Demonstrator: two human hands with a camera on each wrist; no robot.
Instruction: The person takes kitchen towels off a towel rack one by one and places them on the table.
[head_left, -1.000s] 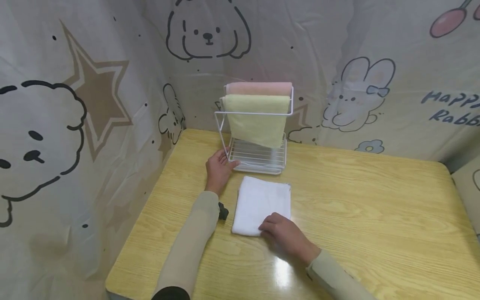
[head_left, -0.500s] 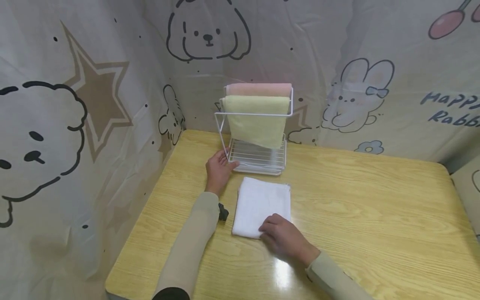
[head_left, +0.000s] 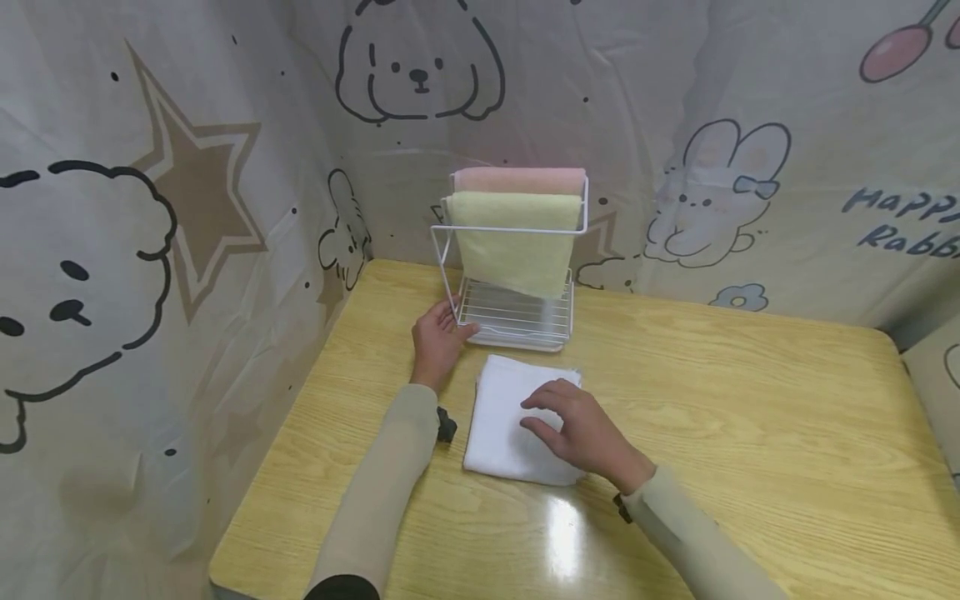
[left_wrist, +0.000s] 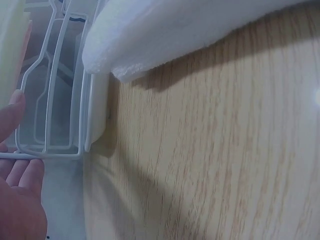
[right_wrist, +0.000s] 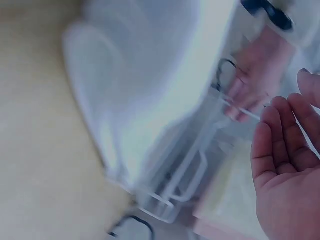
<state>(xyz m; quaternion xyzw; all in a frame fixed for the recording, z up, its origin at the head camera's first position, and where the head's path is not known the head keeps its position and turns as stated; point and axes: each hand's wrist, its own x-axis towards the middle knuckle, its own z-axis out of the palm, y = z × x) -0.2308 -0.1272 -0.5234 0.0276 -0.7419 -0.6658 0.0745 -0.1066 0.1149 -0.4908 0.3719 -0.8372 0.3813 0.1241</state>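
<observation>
A white wire rack (head_left: 517,336) with a tray base stands toward the back of the table. My left hand (head_left: 437,343) grips its front left corner; in the left wrist view the thumb and fingers lie either side of the rack's wire (left_wrist: 48,100). Over the rack's bars hang a pale yellow towel (head_left: 513,250) and, behind it, a pink towel (head_left: 517,179). A folded white towel (head_left: 498,425) lies flat on the table just in front of the rack. Above its right half is my right hand (head_left: 592,433), thumb apart from its loosely curved fingers, holding nothing.
The wood-grain table (head_left: 735,417) reaches well to the right of the towel. A hanging cloth (head_left: 637,75) printed with cartoon animals closes off the back and the left side, close behind the rack.
My right hand has let go of the white towel's near right edge and moved up over the towel, its thumb and fingers spreading apart. The left hand has stayed on the rack.
</observation>
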